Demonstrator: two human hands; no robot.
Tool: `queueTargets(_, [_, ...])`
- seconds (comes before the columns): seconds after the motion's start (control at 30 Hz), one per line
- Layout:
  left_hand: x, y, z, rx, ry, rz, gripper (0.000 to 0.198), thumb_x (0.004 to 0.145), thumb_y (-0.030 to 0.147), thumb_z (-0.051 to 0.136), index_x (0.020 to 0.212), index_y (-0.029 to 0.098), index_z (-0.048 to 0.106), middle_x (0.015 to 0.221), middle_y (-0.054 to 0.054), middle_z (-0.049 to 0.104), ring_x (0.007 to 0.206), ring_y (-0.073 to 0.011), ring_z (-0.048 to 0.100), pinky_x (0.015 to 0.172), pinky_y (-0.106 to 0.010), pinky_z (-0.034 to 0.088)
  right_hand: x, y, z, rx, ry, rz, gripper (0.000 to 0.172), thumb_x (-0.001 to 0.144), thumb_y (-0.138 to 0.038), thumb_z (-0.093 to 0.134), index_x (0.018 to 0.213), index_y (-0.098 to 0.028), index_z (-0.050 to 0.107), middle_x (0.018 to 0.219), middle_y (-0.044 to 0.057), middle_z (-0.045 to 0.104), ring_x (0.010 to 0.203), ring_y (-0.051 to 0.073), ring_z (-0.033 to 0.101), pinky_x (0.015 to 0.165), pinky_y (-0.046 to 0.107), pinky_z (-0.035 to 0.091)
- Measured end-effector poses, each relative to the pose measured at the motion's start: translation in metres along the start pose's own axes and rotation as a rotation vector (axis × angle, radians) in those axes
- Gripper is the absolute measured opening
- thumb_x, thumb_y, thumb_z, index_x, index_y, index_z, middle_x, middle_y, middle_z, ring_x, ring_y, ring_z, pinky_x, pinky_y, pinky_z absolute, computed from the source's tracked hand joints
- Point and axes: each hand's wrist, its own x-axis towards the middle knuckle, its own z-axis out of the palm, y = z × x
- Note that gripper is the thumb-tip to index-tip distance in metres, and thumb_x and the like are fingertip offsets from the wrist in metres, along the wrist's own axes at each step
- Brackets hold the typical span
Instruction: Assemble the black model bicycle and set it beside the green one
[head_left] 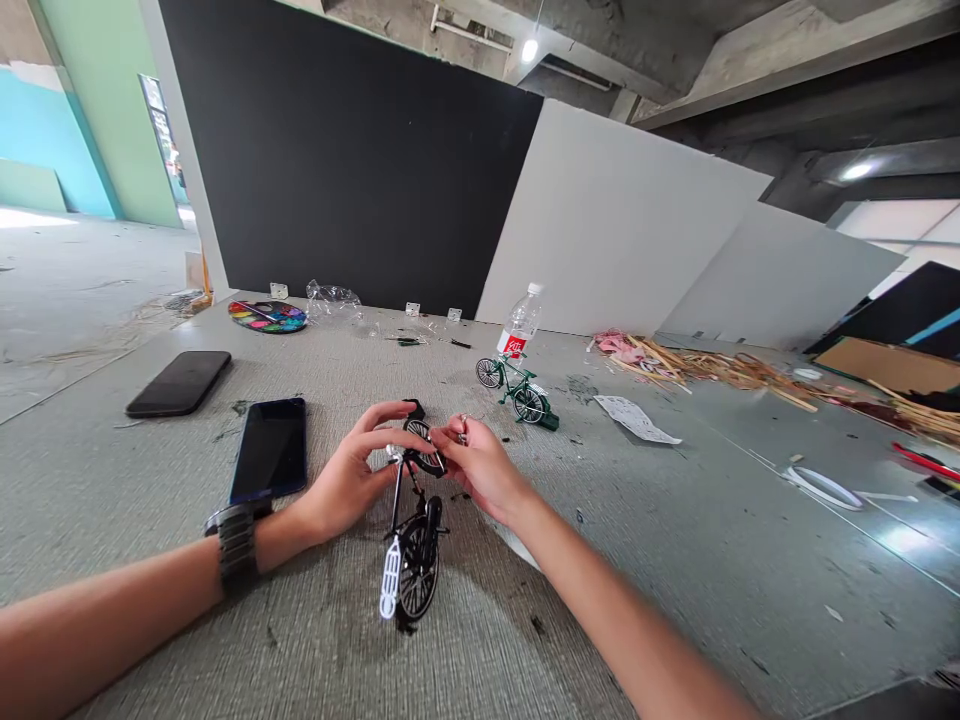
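Note:
A small black model bicycle (412,555) stands on the grey table (675,560) right in front of me, its rear wheel and white rack toward me. My left hand (356,480) wears a wristwatch and pinches the bicycle's front wheel and frame. My right hand (480,465) is closed on the same front end from the other side and pinches a small metal part. A second, green model bicycle (517,390) stands farther back on the table.
Two dark phones (271,448) (180,382) lie at the left. A paint palette (268,316), clear plastic wrap (334,297) and a water bottle (520,325) sit at the far edge. A paper sheet (637,418) and wood strips (720,368) lie right.

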Motion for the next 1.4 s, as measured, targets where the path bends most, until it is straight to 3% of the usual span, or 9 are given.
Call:
queueTargets(0.13, [-0.003, 0.010, -0.001, -0.005, -0.060, 0.024, 0.012, 0.093, 0.021, 0.057, 0.099, 0.024, 0.068, 0.140, -0.008, 0.050, 0.131, -0.0256, 0.044, 0.111, -0.046, 0.032, -0.001, -0.007, -0.007, -0.193, -0.105, -0.034, 0.044, 0.080, -0.052, 0.067, 0.078, -0.026, 0.031, 0.071, -0.006, 0.047, 0.058, 0.012, 0.052, 0.050, 0.026, 0.041])
queueTargets(0.27, [-0.005, 0.021, 0.000, -0.048, -0.127, 0.006, 0.017, 0.098, 0.026, 0.047, 0.105, 0.021, 0.062, 0.118, -0.011, 0.063, 0.110, -0.0237, 0.057, 0.098, -0.040, 0.042, -0.001, -0.018, -0.020, -0.573, 0.083, -0.271, 0.037, 0.088, -0.051, 0.057, 0.076, -0.025, 0.033, 0.065, -0.007, 0.041, 0.054, 0.011, 0.041, 0.051, 0.026, 0.034])
queueTargets(0.33, [-0.005, 0.022, 0.000, -0.073, -0.157, -0.039, 0.019, 0.099, 0.029, 0.045, 0.103, 0.019, 0.061, 0.100, -0.008, 0.065, 0.093, -0.0215, 0.058, 0.087, -0.036, 0.045, -0.001, -0.022, -0.024, -0.560, 0.116, -0.286, 0.034, 0.092, -0.049, 0.051, 0.075, -0.025, 0.034, 0.062, -0.008, 0.033, 0.052, 0.010, 0.032, 0.050, 0.025, 0.029])
queueTargets(0.47, [-0.007, 0.019, -0.001, -0.096, -0.181, -0.106, 0.018, 0.098, 0.032, 0.047, 0.096, 0.019, 0.059, 0.086, -0.004, 0.059, 0.079, -0.0185, 0.052, 0.075, -0.031, 0.043, -0.003, -0.025, -0.024, -0.305, -0.032, -0.212, 0.024, 0.097, -0.043, 0.038, 0.083, -0.025, 0.045, 0.062, -0.008, 0.026, 0.051, 0.011, 0.023, 0.047, 0.025, 0.024])
queueTargets(0.57, [-0.008, 0.019, -0.002, -0.096, -0.211, -0.118, 0.018, 0.098, 0.032, 0.045, 0.095, 0.020, 0.058, 0.085, -0.003, 0.058, 0.078, -0.0177, 0.051, 0.072, -0.029, 0.041, -0.006, -0.028, -0.019, -0.354, -0.045, -0.291, 0.029, 0.099, -0.040, 0.038, 0.110, -0.024, 0.059, 0.063, -0.006, 0.030, 0.056, 0.012, 0.030, 0.052, 0.027, 0.030])
queueTargets(0.67, [-0.007, 0.023, -0.002, -0.058, -0.227, -0.111, 0.018, 0.098, 0.030, 0.045, 0.096, 0.019, 0.059, 0.086, -0.003, 0.060, 0.077, -0.0175, 0.052, 0.072, -0.029, 0.041, -0.011, -0.034, -0.013, -0.484, -0.023, -0.374, 0.036, 0.097, -0.043, 0.046, 0.125, -0.026, 0.060, 0.071, -0.002, 0.046, 0.064, 0.014, 0.042, 0.059, 0.031, 0.039])
queueTargets(0.87, [-0.004, 0.027, -0.001, 0.014, -0.235, -0.078, 0.017, 0.095, 0.027, 0.048, 0.092, 0.019, 0.063, 0.084, -0.003, 0.063, 0.077, -0.0188, 0.055, 0.073, -0.031, 0.042, -0.016, -0.037, -0.007, -0.393, 0.006, -0.404, 0.024, 0.090, -0.042, 0.061, 0.107, -0.026, 0.056, 0.083, 0.002, 0.066, 0.073, 0.016, 0.058, 0.067, 0.033, 0.049])
queueTargets(1.13, [-0.002, 0.023, -0.001, 0.042, -0.252, -0.108, 0.018, 0.094, 0.028, 0.049, 0.095, 0.017, 0.064, 0.088, -0.005, 0.063, 0.082, -0.0203, 0.054, 0.076, -0.033, 0.042, -0.016, -0.035, -0.007, -0.401, -0.111, -0.380, 0.014, 0.090, -0.036, 0.062, 0.098, -0.025, 0.066, 0.089, 0.001, 0.067, 0.082, 0.015, 0.061, 0.075, 0.032, 0.050])
queueTargets(1.4, [-0.003, 0.019, 0.000, 0.044, -0.234, -0.078, 0.017, 0.093, 0.026, 0.051, 0.098, 0.017, 0.064, 0.095, -0.006, 0.066, 0.088, -0.0216, 0.057, 0.081, -0.035, 0.043, -0.020, -0.037, -0.002, -0.363, -0.167, -0.338, 0.016, 0.091, -0.037, 0.062, 0.101, -0.025, 0.067, 0.084, 0.000, 0.067, 0.073, 0.013, 0.059, 0.066, 0.029, 0.049])
